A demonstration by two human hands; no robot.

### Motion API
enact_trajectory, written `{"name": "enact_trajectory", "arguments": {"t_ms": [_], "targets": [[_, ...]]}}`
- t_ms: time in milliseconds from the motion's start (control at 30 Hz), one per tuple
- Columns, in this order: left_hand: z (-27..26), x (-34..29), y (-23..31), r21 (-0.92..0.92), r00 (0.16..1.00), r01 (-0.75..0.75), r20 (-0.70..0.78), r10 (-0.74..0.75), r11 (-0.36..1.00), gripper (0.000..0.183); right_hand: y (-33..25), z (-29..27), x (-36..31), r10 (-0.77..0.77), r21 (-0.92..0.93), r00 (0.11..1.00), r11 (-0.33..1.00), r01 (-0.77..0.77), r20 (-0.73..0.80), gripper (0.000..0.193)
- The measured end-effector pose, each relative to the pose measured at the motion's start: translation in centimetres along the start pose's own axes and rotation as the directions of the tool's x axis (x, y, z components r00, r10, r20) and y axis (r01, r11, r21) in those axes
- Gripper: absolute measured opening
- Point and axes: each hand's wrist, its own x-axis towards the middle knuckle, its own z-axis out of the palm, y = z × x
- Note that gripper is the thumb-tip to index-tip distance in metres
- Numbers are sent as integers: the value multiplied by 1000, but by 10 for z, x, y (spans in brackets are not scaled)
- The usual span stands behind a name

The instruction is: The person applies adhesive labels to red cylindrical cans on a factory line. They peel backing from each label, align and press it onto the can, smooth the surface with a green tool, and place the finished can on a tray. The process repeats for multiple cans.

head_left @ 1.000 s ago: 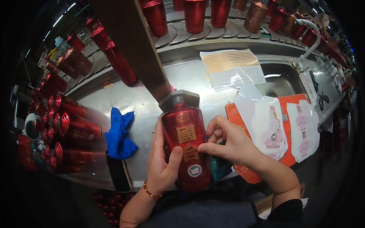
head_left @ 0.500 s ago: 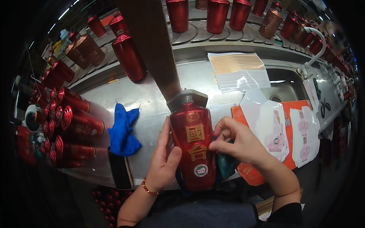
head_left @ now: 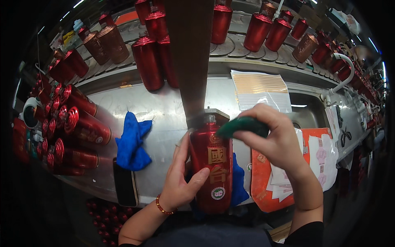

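A red metallic bottle (head_left: 210, 164) with raised gold characters and a small round white-and-green label lies in front of me, its neck against a metal plate (head_left: 214, 114) at the foot of a dark post. Along its left side my left hand (head_left: 181, 177) grips it, thumb over the front face. My right hand (head_left: 271, 133) holds a smooth dark green pad (head_left: 245, 126) whose tip is over the bottle's upper right shoulder; whether it touches cannot be made out. A blue cloth (head_left: 238, 181) shows at the bottle's lower right.
Several red bottles (head_left: 88, 127) lie stacked at left, beside another blue cloth (head_left: 133, 142) and a phone (head_left: 125, 183). An orange folder (head_left: 263, 197) with label sheets (head_left: 323, 164) lies right, below a sink (head_left: 306, 109). Gold-striped sheets (head_left: 261, 90) lie behind. A conveyor (head_left: 234, 51) carries bottles.
My right hand has left the bottle's right edge and picked up the green pad from beside it, bringing it up near the neck. My left hand stays on the bottle. The view has shifted slightly.
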Motion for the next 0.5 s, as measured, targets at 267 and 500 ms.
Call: {"name": "enact_trajectory", "arguments": {"t_ms": [267, 500], "targets": [[5, 19, 4, 72, 990, -44, -128, 53, 996, 82, 0, -6, 5, 26, 78, 995, 997, -19, -93, 25], [5, 23, -3, 73, 985, -108, -129, 116, 992, 77, 12, 4, -11, 72, 188, 994, 981, -55, -84, 26]]}}
